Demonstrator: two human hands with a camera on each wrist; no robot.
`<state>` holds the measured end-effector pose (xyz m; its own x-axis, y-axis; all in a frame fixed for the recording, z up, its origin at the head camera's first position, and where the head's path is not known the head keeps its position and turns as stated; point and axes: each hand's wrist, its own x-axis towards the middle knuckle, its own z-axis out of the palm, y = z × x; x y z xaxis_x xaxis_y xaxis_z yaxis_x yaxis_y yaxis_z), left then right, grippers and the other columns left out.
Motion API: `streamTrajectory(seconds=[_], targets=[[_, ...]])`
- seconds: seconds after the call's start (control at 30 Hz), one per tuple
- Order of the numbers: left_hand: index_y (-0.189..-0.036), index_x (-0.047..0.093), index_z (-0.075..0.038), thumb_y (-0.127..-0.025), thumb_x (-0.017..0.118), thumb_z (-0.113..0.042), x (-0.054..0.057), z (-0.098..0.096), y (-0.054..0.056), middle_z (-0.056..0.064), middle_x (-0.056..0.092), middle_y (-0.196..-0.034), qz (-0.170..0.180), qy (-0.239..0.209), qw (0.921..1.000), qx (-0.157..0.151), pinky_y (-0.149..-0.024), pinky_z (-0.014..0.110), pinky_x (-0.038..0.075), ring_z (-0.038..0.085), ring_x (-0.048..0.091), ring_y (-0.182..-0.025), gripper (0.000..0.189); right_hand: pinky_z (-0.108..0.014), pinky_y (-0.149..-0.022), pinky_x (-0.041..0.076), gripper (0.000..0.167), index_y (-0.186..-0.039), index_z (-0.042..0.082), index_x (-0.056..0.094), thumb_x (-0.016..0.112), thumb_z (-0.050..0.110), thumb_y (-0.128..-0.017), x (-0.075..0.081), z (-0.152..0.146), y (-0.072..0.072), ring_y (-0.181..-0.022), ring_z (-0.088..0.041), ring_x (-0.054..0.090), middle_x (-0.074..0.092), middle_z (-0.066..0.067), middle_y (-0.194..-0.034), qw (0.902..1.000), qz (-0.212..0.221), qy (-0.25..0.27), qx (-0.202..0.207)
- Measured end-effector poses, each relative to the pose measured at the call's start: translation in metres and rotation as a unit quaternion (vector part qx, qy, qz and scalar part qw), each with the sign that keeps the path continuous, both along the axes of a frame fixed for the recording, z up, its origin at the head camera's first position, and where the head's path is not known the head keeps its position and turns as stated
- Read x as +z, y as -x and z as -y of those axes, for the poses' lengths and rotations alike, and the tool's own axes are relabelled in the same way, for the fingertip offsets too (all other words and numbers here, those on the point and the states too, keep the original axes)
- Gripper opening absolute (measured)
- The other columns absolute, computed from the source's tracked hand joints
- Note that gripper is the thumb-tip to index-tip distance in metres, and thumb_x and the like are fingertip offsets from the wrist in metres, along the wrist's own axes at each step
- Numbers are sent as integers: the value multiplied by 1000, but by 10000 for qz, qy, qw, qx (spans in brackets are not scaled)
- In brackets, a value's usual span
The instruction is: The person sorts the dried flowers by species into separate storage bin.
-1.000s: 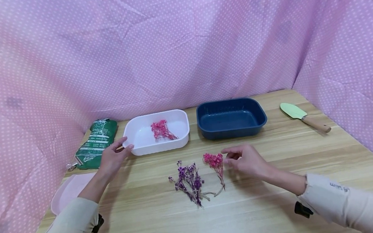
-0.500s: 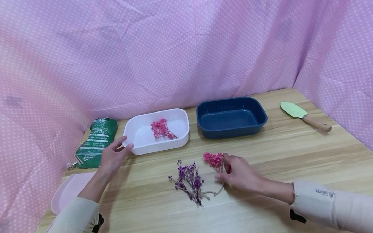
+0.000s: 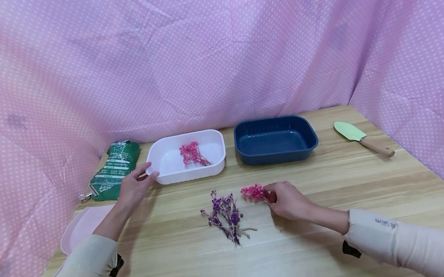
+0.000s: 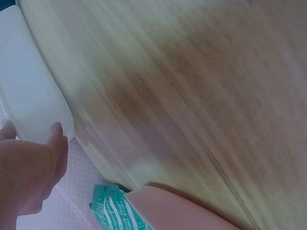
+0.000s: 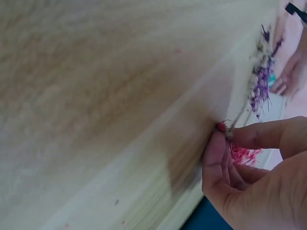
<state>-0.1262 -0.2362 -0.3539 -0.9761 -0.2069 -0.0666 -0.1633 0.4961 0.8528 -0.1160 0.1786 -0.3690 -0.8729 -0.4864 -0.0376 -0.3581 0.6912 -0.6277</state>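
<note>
My right hand (image 3: 289,201) pinches the stems of a small bunch of pink dried flowers (image 3: 253,192). Its blossoms point left, just above the table; the stem ends are mostly hidden by the hand. In the right wrist view, thumb and fingertips meet around the stems. Left of it lies a bunch of purple dried flowers (image 3: 227,214) with a piece of twine. My left hand (image 3: 134,185) touches the near left end of a white rectangular planter (image 3: 186,176), its fingers fairly straight. Inside that planter lies another pink dried flower bunch (image 3: 193,153).
A dark blue rectangular planter (image 3: 278,157) stands right of the white one. Farther right lies a trowel (image 3: 363,138) with a pale green blade and wooden handle. At left are a green printed bag (image 3: 115,170) and a flat pink piece (image 3: 86,225). A dotted pink curtain (image 3: 218,64) surrounds the table.
My right hand has closed its fingertips on the pink flower bunch and turned it, so that its stems now point right. The left hand stays at the white planter.
</note>
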Motion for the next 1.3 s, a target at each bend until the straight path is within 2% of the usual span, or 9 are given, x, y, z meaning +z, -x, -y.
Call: streamTrajectory(seconds=[0.13,0.27,0.43,0.67,1.0,1.13,1.3], targets=[[-148,37,-9,-92,62,-41,-1,1,1,17,36,-150,2,41,10000,-8,-82,8,48,33,41,-130,70,-23,-51,44,44,-117,-3,67,68,-10,-74,7,-7,7,-63,-12,51,59,0,-68,9975,472,495,-176],[-148,37,-9,-92,62,-41,-1,1,1,18,36,-150,-13,6,10000,-5,-81,8,48,33,42,-129,69,-22,-47,43,52,-125,-5,60,68,-10,-74,15,-11,16,-62,-14,53,61,-5,-72,9890,1002,1013,-403],[-149,36,-9,-92,63,-39,-2,1,2,19,36,-150,-47,-112,9999,-28,-81,8,48,33,43,-129,70,-22,-46,41,53,-126,-5,60,66,-10,-74,23,-12,27,-64,-15,53,62,-9,-75,9852,1006,1309,-455],[-149,35,-8,-92,63,-40,-3,1,2,19,38,-148,-50,-143,9999,-20,-80,8,48,32,45,-126,70,-23,-52,48,48,-123,-8,61,73,-7,-76,32,-4,38,-69,-16,54,62,-9,-77,9824,836,1613,-445],[-149,34,-9,-92,63,-40,-1,1,2,19,35,-150,-16,-161,9999,-56,-83,11,49,33,44,-128,71,-30,-59,57,56,-134,-4,52,69,-8,-81,46,21,55,-67,-15,60,63,-11,-81,9647,1416,2171,-459],[-149,35,-9,-92,63,-39,-2,1,2,19,36,-150,-11,-174,9998,-41,-83,10,49,33,44,-128,71,-30,-61,58,58,-136,-2,51,70,-8,-82,51,31,62,-70,-15,60,62,-13,-83,9607,1465,2298,-519],[-149,35,-8,-92,63,-40,-2,1,2,19,36,-149,-41,-204,9998,-37,-82,10,49,32,45,-127,71,-29,-59,56,57,-135,0,53,71,-6,-82,57,44,73,-67,-15,57,61,-12,-82,9603,1402,2341,-581]])
